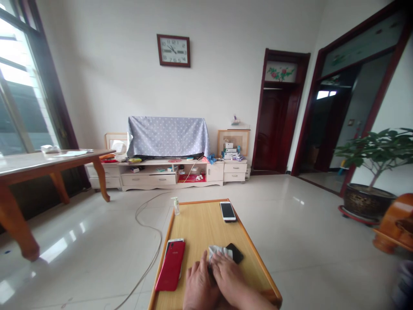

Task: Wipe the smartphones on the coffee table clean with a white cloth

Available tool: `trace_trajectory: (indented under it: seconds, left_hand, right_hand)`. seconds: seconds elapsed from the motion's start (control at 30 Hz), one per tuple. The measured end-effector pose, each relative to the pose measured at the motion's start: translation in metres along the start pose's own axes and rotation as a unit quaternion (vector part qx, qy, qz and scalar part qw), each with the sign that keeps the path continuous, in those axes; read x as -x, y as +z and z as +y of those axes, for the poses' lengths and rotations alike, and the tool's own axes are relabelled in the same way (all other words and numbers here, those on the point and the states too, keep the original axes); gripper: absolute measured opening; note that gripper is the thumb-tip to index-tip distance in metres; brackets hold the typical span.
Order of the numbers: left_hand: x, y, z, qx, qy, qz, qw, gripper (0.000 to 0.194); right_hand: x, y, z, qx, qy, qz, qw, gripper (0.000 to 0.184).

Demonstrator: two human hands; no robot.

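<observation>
On a low wooden table top with an orange edge [206, 224], my right hand [227, 277] presses a white cloth [219, 252] onto a black phone [236, 253]. My left hand [200, 286] lies beside it, its fingers against the phone's dark near end, which is partly hidden. To the left lies a red-cased phone [171, 265], close to my left hand but apart from it. A white-framed phone [227, 211] lies at the far edge, and a small pump bottle [176, 206] stands at the far left corner.
A pale cable [146, 254] curves across the tiled floor left of the table. A long wooden table [41, 163] stands at left, a potted plant [371, 172] at right. Beyond stands a cream cabinet [171, 178] under a draped cloth.
</observation>
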State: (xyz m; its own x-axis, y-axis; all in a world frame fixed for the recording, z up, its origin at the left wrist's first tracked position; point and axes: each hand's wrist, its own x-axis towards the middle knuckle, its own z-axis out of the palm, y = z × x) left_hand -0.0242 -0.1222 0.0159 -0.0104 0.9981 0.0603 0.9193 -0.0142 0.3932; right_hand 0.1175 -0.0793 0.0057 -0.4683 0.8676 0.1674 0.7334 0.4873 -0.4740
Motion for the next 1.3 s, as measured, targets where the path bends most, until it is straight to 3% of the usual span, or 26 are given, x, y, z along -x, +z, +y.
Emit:
trace_trajectory:
  seconds: [0.2, 0.3, 0.4, 0.57, 0.7, 0.9, 1.07, 1.2, 1.3]
  left_hand:
    - [0.001, -0.005, 0.002, -0.015, -0.012, -0.018, 1.0, 0.092]
    - [0.002, -0.007, 0.003, -0.013, -0.016, -0.018, 1.0, 0.09]
    - [0.003, -0.007, 0.004, -0.009, -0.021, -0.015, 1.0, 0.087]
    - [0.002, -0.008, 0.005, -0.014, -0.021, -0.015, 1.0, 0.083]
    - [0.003, -0.01, 0.007, -0.016, -0.019, -0.019, 1.0, 0.082]
    - [0.003, -0.012, 0.008, -0.013, -0.02, -0.023, 0.999, 0.08]
    - [0.0, -0.004, 0.003, -0.012, -0.008, -0.008, 1.0, 0.077]
    - [-0.002, 0.002, 0.0, -0.012, -0.003, 0.009, 1.0, 0.06]
    - [-0.003, 0.002, -0.001, -0.006, 0.001, 0.008, 1.0, 0.064]
  right_hand:
    - [-0.016, -0.003, 0.048, 0.038, 0.097, 0.05, 0.993, 0.052]
    - [-0.012, -0.004, 0.067, 0.0, 0.128, 0.104, 0.986, 0.048]
    - [0.001, -0.008, 0.082, -0.071, 0.189, 0.185, 0.962, 0.046]
    - [0.012, -0.016, 0.08, -0.224, 0.24, 0.296, 0.897, 0.046]
    - [0.003, -0.02, 0.067, -0.35, 0.245, 0.271, 0.862, 0.054]
    - [0.004, -0.019, 0.064, -0.178, 0.244, 0.277, 0.912, 0.06]
    - [0.019, 0.003, 0.032, -0.034, 0.148, 0.129, 0.98, 0.059]
    - [0.027, 0.01, 0.007, 0.019, 0.052, 0.039, 0.998, 0.058]
    - [0.022, -0.001, 0.009, 0.01, 0.042, 0.012, 0.999, 0.057]
